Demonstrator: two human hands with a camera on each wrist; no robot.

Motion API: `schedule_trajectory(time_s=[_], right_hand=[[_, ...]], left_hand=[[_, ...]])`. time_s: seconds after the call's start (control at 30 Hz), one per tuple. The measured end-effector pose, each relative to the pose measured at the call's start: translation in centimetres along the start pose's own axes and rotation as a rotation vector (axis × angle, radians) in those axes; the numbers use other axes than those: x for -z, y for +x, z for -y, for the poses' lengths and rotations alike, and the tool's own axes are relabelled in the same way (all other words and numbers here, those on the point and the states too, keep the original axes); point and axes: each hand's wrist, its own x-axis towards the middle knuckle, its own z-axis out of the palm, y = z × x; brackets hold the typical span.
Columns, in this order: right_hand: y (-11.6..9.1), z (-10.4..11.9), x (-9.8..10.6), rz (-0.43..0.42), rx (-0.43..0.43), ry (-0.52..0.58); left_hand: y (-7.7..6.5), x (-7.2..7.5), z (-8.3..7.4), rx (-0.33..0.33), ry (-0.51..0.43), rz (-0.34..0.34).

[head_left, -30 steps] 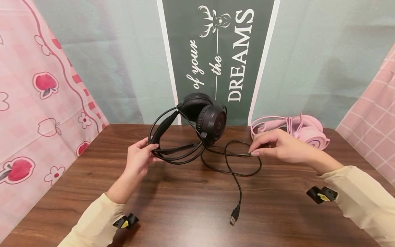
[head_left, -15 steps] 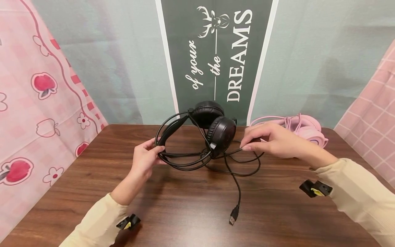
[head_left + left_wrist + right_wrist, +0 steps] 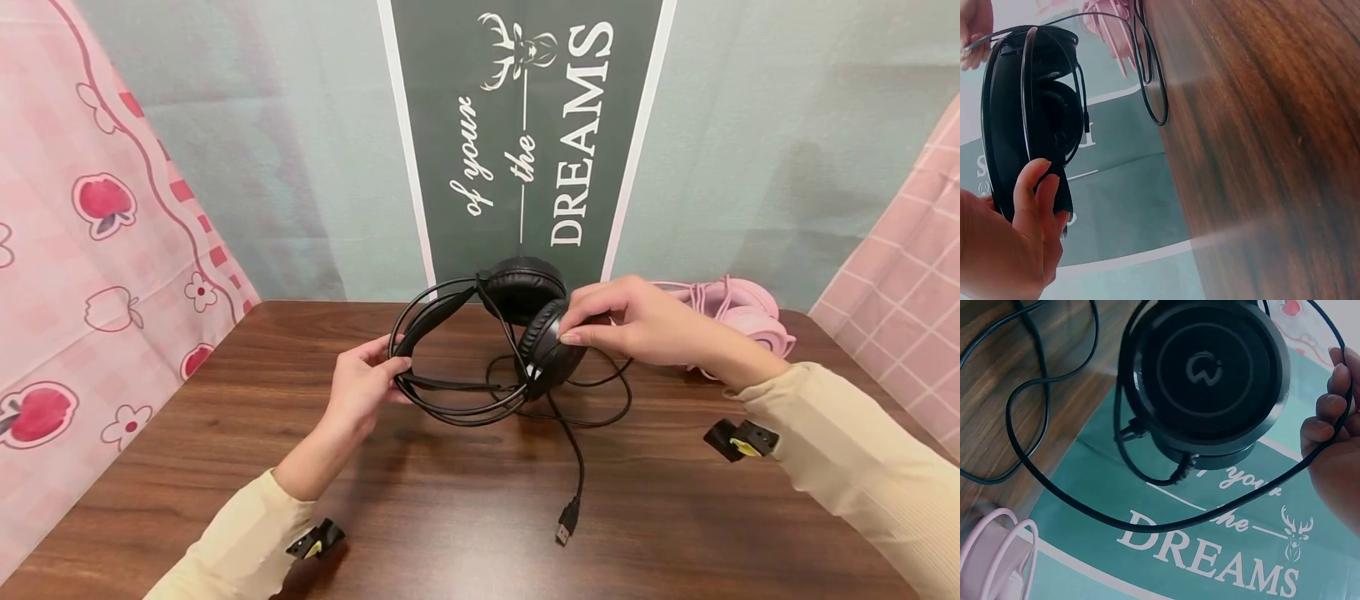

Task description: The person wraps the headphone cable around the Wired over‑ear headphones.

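A black over-ear headset (image 3: 522, 287) is held tilted above the table, its ear cups turned to the right. My left hand (image 3: 363, 382) grips the headband between thumb and fingers, where several thin wires run alongside. In front of the near ear cup (image 3: 1205, 372) is my right hand (image 3: 637, 321), pinching the black headset cable (image 3: 1141, 528). From the pinch the cable hangs in a wide curve in the right wrist view. Its slack lies looped on the table, ending in a USB plug (image 3: 567, 523) toward the front.
A pink headset (image 3: 750, 321) with its cord bundled lies at the back right, behind my right forearm. The brown wooden table (image 3: 420, 517) ends at a printed green curtain (image 3: 517, 150). Pink cloths hang at both sides.
My left hand has shifted the black headset rightward and slightly down. My right hand has come left with the cable pinched, from beside the headset to in front of the near ear cup.
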Motion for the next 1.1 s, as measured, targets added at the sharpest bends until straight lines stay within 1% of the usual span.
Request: schedule_trajectory(time_s=[0.2,0.37,0.47,0.53,0.63,0.7,0.77,0.83,1.0,1.1], right_hand=[[0.9,0.0,-0.3,0.0,0.01,-0.045],[1.3,-0.1,-0.6,0.016,0.015,-0.074],[1.1,-0.3,-0.6,0.045,0.001,-0.085],[1.0,-0.6,-0.5,0.077,-0.013,-0.074],[0.6,-0.8,0.1,0.126,-0.035,-0.049],[0.4,-1.0,0.7,0.143,-0.052,-0.038],[0.3,-1.1,1.2,0.136,-0.086,-0.037],[0.2,-1.3,1.7,0.112,-0.132,-0.036],[0.1,-1.7,2.6,0.028,-0.274,-0.045],[0.0,-1.8,3.2,-0.041,-0.394,-0.079]], left_hand=[[-0.3,-0.3,-0.2,-0.022,0.05,0.035],[-0.6,-0.4,-0.4,-0.042,0.102,0.088],[-0.7,-0.4,-0.4,-0.053,0.148,0.126],[-0.8,-0.3,-0.3,-0.054,0.171,0.149],[-0.7,-0.3,-0.3,-0.039,0.179,0.18],[-0.8,-0.2,-0.2,-0.026,0.173,0.204],[-0.9,-0.2,-0.1,-0.017,0.172,0.225],[-0.9,-0.2,0.0,-0.013,0.173,0.245],[-1.0,-0.4,0.2,0.006,0.171,0.268],[-1.1,-0.4,0.3,0.018,0.156,0.28]])
